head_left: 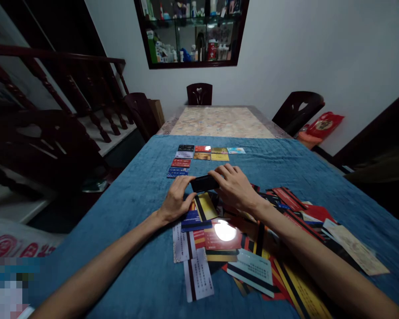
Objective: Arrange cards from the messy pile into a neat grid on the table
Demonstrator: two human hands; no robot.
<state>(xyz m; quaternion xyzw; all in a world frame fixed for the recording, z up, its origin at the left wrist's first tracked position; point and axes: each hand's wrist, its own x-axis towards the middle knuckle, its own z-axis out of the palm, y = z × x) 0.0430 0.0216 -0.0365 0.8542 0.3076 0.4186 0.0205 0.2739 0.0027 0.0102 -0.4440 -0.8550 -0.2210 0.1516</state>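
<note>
A dark card (pixel 204 183) is held between my two hands, just above the pile of loose cards. My left hand (pixel 177 199) pinches its left end, the thumb near a yellow card (pixel 206 207) with a black stripe. From the other side, my right hand (pixel 236 186) grips the right end with fingers curled over it. Beneath my hands and forearms lies the mixed pile, including a pale blue card (pixel 252 270), a white striped card (pixel 198 277) and a red card with a bright glare. Part of the pile is hidden under my right arm.
Beyond my hands, several cards lie in rows, among them a blue card (pixel 177 172) and a red card (pixel 181 163). A blue cloth (pixel 126 212) covers the near table. Chairs (pixel 199 94) stand around it, and a paper note (pixel 357 249) lies at right.
</note>
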